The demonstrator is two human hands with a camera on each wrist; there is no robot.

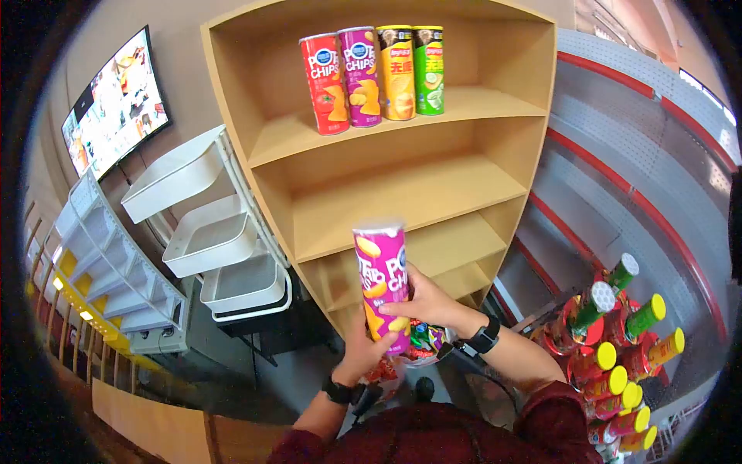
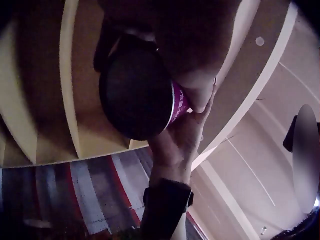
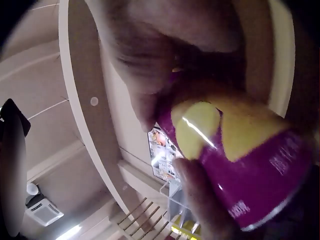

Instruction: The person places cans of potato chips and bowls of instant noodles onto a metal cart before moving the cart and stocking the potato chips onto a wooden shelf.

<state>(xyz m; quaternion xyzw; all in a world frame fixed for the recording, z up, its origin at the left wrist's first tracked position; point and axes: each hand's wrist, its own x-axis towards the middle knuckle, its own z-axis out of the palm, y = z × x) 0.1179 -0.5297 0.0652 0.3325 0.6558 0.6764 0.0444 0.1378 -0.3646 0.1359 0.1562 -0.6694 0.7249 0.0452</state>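
Note:
A purple chip can (image 1: 380,282) stands nearly upright in front of the wooden shelf, held between both hands. The left hand (image 1: 363,348) grips its lower part from the left; the right hand (image 1: 433,301) holds it from the right, thumb across the front. Seen from below in the left wrist view, the can's dark base (image 2: 137,95) hides part of the fingers. In the right wrist view the purple can (image 3: 250,170) shows its printed side, with fingers around it. Four cans, red (image 1: 326,85), purple (image 1: 361,77), yellow (image 1: 397,73) and green (image 1: 430,71), stand on the top shelf.
The wooden shelf's second board (image 1: 410,203) lies beyond the held can. A white tiered cart (image 1: 209,232) stands left, grey racks (image 1: 618,162) right. Several lidded cans (image 1: 605,356) are at the lower right. Colourful packets (image 1: 423,340) lie below the hands.

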